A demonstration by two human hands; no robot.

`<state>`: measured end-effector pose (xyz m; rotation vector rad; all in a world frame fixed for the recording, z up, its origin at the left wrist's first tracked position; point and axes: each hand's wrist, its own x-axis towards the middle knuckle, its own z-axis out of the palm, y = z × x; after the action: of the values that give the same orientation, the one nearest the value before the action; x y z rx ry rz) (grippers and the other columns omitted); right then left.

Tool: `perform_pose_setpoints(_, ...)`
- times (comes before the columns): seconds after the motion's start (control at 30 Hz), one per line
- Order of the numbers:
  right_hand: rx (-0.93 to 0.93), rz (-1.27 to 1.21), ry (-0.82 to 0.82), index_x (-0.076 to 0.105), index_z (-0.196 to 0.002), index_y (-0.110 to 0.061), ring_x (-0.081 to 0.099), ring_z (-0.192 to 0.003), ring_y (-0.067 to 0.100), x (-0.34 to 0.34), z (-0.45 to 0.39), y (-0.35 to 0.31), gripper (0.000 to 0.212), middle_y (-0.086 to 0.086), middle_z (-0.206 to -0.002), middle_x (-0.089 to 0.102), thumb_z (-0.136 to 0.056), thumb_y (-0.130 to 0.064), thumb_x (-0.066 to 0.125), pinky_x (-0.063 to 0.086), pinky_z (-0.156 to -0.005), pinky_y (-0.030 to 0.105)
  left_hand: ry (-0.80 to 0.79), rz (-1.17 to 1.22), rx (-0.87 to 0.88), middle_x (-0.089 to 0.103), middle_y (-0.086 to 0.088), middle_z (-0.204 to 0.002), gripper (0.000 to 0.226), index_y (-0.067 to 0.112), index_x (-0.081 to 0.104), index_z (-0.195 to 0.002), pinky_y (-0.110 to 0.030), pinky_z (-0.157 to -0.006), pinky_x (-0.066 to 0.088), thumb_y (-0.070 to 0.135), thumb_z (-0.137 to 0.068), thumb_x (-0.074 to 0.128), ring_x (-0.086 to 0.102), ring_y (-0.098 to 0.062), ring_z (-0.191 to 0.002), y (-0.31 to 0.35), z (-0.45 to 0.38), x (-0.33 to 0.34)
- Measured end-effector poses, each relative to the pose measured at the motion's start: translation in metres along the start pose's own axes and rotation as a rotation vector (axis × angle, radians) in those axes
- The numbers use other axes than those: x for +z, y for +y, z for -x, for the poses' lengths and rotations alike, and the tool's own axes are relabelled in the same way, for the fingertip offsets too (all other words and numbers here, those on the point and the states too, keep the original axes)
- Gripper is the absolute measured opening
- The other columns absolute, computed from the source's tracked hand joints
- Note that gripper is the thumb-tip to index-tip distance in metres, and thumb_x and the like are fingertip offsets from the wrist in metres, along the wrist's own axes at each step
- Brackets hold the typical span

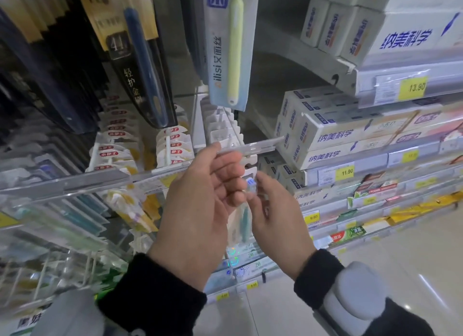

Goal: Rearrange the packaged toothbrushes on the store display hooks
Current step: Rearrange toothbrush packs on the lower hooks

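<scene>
My left hand point(198, 210) pinches the near end of a clear plastic hook bar point(263, 144) that sticks out from the display. Behind it a row of white packaged toothbrushes point(220, 125) hangs on the hook. My right hand point(273, 215) pinches the top of a single packaged toothbrush point(242, 220) with a teal brush inside. That pack hangs down between my two hands, just below the bar's end, and is partly hidden by my fingers.
A pale blue pack with a yellow toothbrush point(233, 47) hangs above, beside a dark pack point(142, 67). Red-labelled packs point(172, 145) fill the hooks to the left. Toothpaste boxes point(338, 135) sit on shelves with yellow price tags point(345, 171) to the right. Floor lies lower right.
</scene>
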<state>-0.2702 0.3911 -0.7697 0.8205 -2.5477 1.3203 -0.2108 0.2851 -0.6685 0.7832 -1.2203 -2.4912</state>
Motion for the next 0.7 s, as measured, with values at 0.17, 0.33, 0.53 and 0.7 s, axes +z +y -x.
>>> perform_pose_setpoints(0.17, -0.013, 0.019, 0.003, 0.042, -0.087, -0.035, 0.048, -0.066, 0.0, 0.002, -0.002, -0.001, 0.026, -0.017, -0.072, 0.046, -0.097, -0.014, 0.054, 0.032, -0.059, 0.011, 0.001, -0.014, -0.013, 0.06, 0.0, -0.053, 0.03, 0.008, 0.071, -0.077, -0.018, -0.039, 0.042, 0.028, -0.096, 0.06, 0.053, -0.01, -0.041, 0.001, 0.0, -0.002)
perform_pose_setpoints(0.33, 0.002, 0.066, 0.0, 0.044, -0.086, -0.027, 0.044, -0.064, -0.001, 0.007, -0.007, -0.002, 0.016, -0.014, -0.07, 0.043, -0.096, -0.016, 0.052, 0.029, -0.059, 0.012, -0.004, -0.002, -0.043, 0.061, 0.0, -0.054, 0.028, 0.009, 0.072, -0.079, -0.018, -0.039, 0.043, 0.028, -0.096, 0.06, 0.054, -0.01, -0.041, 0.002, 0.0, -0.003)
perform_pose_setpoints(0.53, 0.071, 0.093, -0.023, 0.061, -0.105, -0.014, 0.061, -0.084, 0.018, 0.016, -0.023, 0.004, 0.014, 0.0, -0.092, 0.065, -0.092, -0.014, 0.056, 0.05, -0.076, 0.032, -0.032, -0.024, -0.07, 0.063, -0.004, -0.055, 0.034, 0.009, 0.073, -0.067, -0.019, -0.039, 0.046, 0.025, -0.095, 0.061, 0.056, -0.011, -0.042, 0.0, -0.001, -0.005)
perform_pose_setpoints(0.7, 0.07, 0.231, -0.075, 0.069, -0.095, -0.009, 0.064, -0.089, 0.024, 0.018, -0.033, 0.006, 0.02, 0.006, -0.093, 0.068, -0.091, -0.021, 0.054, 0.048, -0.078, 0.032, -0.062, -0.119, -0.073, 0.066, -0.006, -0.065, 0.019, 0.009, 0.072, -0.075, -0.024, -0.045, 0.049, 0.018, -0.09, 0.063, 0.06, -0.014, -0.053, -0.004, -0.003, -0.013)
